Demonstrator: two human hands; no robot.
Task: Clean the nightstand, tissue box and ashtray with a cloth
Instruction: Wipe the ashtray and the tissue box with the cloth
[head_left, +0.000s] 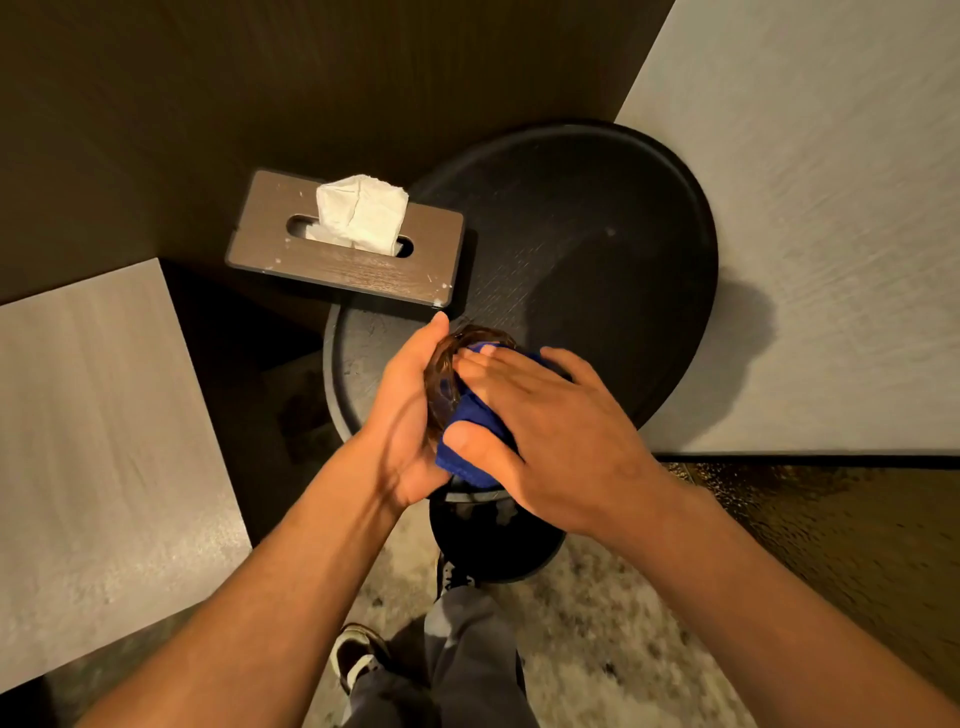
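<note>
My left hand (402, 415) holds a brown glass ashtray (441, 376) tilted on its side above the near edge of the round black nightstand (597, 249). My right hand (545, 431) presses a blue cloth (470, 441) into the ashtray's bowl, covering most of it. A brown wooden tissue box (345, 262) with a white tissue (361, 213) sticking up from its slot rests on the nightstand's far left edge, overhanging it.
The nightstand's black round base (493, 540) shows below my hands. A bed with pale bedding (831, 208) lies to the right, a light surface (104, 441) to the left, a dark wall behind. My legs and shoes (358, 654) stand on speckled carpet.
</note>
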